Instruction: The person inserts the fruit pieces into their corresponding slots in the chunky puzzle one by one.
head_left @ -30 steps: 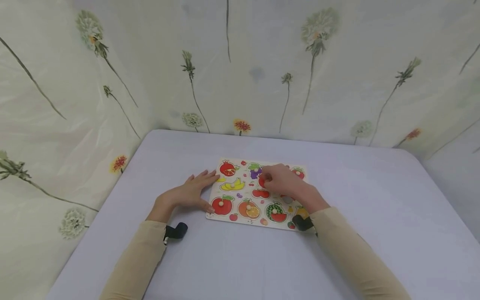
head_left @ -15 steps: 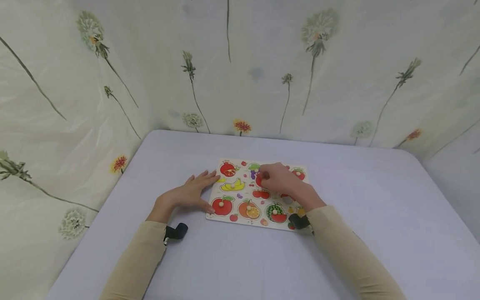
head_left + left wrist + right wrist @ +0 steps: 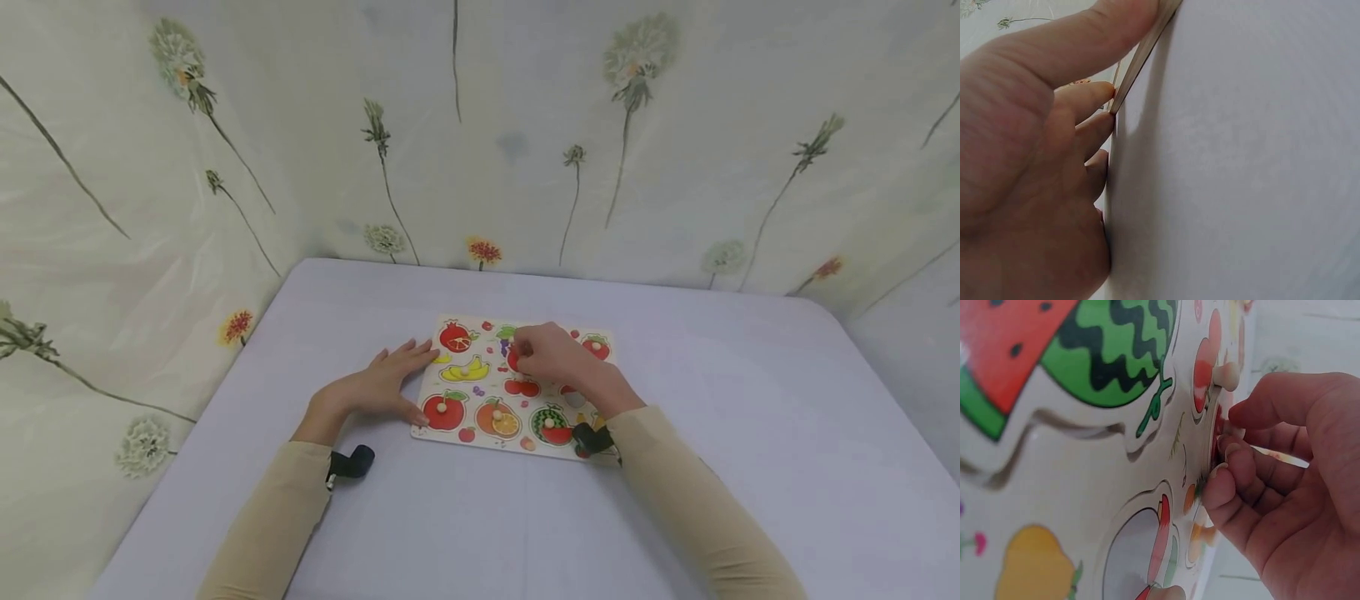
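A wooden fruit knob puzzle (image 3: 491,329) lies flat in the middle of the table. My left hand (image 3: 381,385) rests along its left edge, fingers spread, with the thumb at the near corner. In the left wrist view the thumb and fingertips (image 3: 1105,94) touch the board's edge. Over the board's upper middle, my right hand (image 3: 557,358) pinches a red fruit puzzle piece (image 3: 513,358), mostly covered by the fingers. It stands between the grapes piece (image 3: 505,343) and the cherry piece (image 3: 522,387). The right wrist view shows the red piece (image 3: 1215,440) close against the board, its knob hidden by the fingertips.
Banana (image 3: 467,370), apple (image 3: 444,412), orange (image 3: 498,419) and watermelon (image 3: 551,426) pieces sit in the board. A grey-white recess (image 3: 1132,556) shows beside a knob in the right wrist view. Behind the pale tablecloth (image 3: 450,517) hangs a dandelion-print curtain (image 3: 510,192).
My right hand has shifted slightly left across the board with the red piece, partly covering the grapes. The left hand and the board stay in place.
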`<control>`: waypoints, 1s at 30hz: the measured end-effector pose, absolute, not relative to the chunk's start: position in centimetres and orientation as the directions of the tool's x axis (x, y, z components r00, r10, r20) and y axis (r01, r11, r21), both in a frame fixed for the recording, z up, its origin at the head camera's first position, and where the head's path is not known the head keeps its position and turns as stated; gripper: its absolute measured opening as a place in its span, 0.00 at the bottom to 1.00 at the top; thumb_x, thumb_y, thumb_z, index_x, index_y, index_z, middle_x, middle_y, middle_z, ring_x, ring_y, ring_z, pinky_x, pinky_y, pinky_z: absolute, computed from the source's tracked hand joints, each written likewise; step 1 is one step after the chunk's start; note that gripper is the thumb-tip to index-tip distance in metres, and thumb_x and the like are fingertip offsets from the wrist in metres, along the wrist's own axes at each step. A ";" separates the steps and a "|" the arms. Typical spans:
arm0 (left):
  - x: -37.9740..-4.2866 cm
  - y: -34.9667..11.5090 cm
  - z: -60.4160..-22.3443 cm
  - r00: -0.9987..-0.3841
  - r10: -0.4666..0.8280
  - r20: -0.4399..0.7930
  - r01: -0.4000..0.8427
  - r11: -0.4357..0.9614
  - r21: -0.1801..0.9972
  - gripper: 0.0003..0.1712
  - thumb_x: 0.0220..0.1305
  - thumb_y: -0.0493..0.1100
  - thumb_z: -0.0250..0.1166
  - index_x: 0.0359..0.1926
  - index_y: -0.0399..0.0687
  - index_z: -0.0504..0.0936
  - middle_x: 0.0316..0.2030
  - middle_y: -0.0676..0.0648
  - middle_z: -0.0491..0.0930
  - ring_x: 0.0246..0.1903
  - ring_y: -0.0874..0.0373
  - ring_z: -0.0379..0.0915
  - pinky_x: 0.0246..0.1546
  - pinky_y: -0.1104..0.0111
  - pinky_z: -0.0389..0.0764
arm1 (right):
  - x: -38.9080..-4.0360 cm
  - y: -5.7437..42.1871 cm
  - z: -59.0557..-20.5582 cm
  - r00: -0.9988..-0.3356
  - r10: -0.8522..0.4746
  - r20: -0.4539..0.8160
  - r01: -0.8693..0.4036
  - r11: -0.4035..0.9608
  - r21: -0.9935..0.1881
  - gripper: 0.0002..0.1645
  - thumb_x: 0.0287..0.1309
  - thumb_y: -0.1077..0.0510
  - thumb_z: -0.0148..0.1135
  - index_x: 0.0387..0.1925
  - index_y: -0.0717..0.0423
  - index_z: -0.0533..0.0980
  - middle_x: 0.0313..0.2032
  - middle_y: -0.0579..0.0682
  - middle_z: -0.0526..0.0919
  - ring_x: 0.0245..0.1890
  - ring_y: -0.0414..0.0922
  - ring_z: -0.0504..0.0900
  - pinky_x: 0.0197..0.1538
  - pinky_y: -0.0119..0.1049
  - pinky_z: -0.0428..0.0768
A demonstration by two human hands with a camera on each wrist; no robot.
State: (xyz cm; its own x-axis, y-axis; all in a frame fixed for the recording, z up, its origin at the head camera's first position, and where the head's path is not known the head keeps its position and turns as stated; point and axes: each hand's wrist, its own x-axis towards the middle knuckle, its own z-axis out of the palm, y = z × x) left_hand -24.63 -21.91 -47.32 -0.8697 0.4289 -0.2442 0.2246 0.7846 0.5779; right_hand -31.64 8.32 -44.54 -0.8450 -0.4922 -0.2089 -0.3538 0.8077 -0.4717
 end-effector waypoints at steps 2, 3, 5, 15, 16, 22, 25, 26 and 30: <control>-24.6 -21.8 -47.3 -0.869 0.428 -0.248 0.219 0.783 0.583 0.63 0.46 0.59 0.77 0.79 0.62 0.51 0.80 0.53 0.43 0.80 0.50 0.28 0.78 0.45 0.33 | -31.7 8.3 -44.6 -0.845 -0.491 -0.210 -0.355 0.810 -0.466 0.02 0.57 0.57 0.62 0.31 0.46 0.76 0.29 0.47 0.79 0.32 0.45 0.78 0.31 0.35 0.74; -24.5 -21.8 -47.2 -0.868 0.429 -0.251 0.217 0.782 0.585 0.63 0.46 0.59 0.77 0.79 0.62 0.51 0.80 0.54 0.43 0.80 0.51 0.28 0.78 0.45 0.33 | -31.7 8.3 -44.6 -0.843 -0.494 -0.212 -0.358 0.811 -0.463 0.02 0.56 0.57 0.61 0.31 0.46 0.76 0.29 0.47 0.79 0.31 0.46 0.77 0.31 0.35 0.74; -24.5 -21.7 -47.2 -0.865 0.433 -0.253 0.219 0.780 0.586 0.63 0.46 0.59 0.77 0.79 0.63 0.51 0.80 0.54 0.43 0.80 0.51 0.28 0.79 0.45 0.33 | -31.8 8.3 -44.5 -0.846 -0.486 -0.220 -0.351 0.818 -0.455 0.03 0.55 0.58 0.61 0.31 0.46 0.75 0.28 0.47 0.79 0.30 0.46 0.77 0.30 0.36 0.74; -24.8 -21.7 -47.1 -0.871 0.428 -0.242 0.228 0.788 0.572 0.63 0.46 0.59 0.77 0.78 0.65 0.51 0.80 0.55 0.43 0.80 0.52 0.29 0.79 0.45 0.34 | -32.1 7.9 -42.3 -0.849 -0.487 -0.207 -0.344 0.806 -0.482 0.02 0.57 0.56 0.60 0.32 0.48 0.76 0.32 0.50 0.79 0.28 0.48 0.76 0.26 0.36 0.76; -24.8 -21.7 -47.1 -0.870 0.431 -0.240 0.231 0.785 0.576 0.63 0.46 0.59 0.77 0.78 0.64 0.51 0.80 0.55 0.43 0.80 0.52 0.29 0.78 0.45 0.34 | -32.1 7.8 -42.3 -0.846 -0.488 -0.214 -0.343 0.807 -0.481 0.02 0.57 0.56 0.60 0.32 0.49 0.76 0.32 0.50 0.79 0.27 0.48 0.76 0.26 0.36 0.75; -24.8 -21.7 -47.3 -0.865 0.437 -0.247 0.229 0.781 0.581 0.62 0.47 0.59 0.77 0.79 0.64 0.51 0.80 0.55 0.43 0.80 0.52 0.28 0.78 0.45 0.33 | -32.2 8.1 -42.9 -0.840 -0.482 -0.249 -0.346 0.829 -0.439 0.03 0.58 0.56 0.61 0.32 0.50 0.76 0.32 0.50 0.79 0.27 0.46 0.75 0.26 0.34 0.74; -24.7 -21.8 -47.4 -0.868 0.427 -0.253 0.221 0.789 0.573 0.62 0.47 0.59 0.77 0.79 0.65 0.50 0.80 0.57 0.43 0.80 0.54 0.28 0.79 0.46 0.33 | -32.3 8.2 -43.1 -0.846 -0.474 -0.245 -0.348 0.838 -0.420 0.03 0.58 0.55 0.61 0.33 0.49 0.76 0.33 0.50 0.79 0.27 0.46 0.76 0.27 0.34 0.74; -24.7 -21.9 -47.4 -0.869 0.424 -0.253 0.219 0.790 0.573 0.63 0.47 0.59 0.77 0.79 0.64 0.51 0.80 0.57 0.43 0.80 0.54 0.28 0.79 0.46 0.33 | -32.3 8.2 -43.1 -0.848 -0.472 -0.242 -0.348 0.839 -0.418 0.03 0.59 0.55 0.61 0.33 0.49 0.76 0.33 0.50 0.79 0.27 0.46 0.76 0.27 0.35 0.74; -24.7 -22.1 -47.4 -0.869 0.424 -0.254 0.223 0.795 0.564 0.63 0.47 0.60 0.77 0.79 0.64 0.50 0.80 0.56 0.43 0.80 0.54 0.28 0.79 0.46 0.33 | -32.2 8.2 -42.9 -0.852 -0.469 -0.233 -0.338 0.833 -0.438 0.03 0.58 0.55 0.61 0.34 0.49 0.76 0.33 0.50 0.80 0.25 0.46 0.77 0.26 0.35 0.75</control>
State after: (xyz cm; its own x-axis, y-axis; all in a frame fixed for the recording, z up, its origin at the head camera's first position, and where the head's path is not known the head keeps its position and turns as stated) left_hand -24.72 -22.07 -47.41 -0.8694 0.4239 -0.2537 0.2232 0.7952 0.5637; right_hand -32.24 8.19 -42.89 -0.8519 -0.4688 -0.2334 -0.3382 0.8328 -0.4383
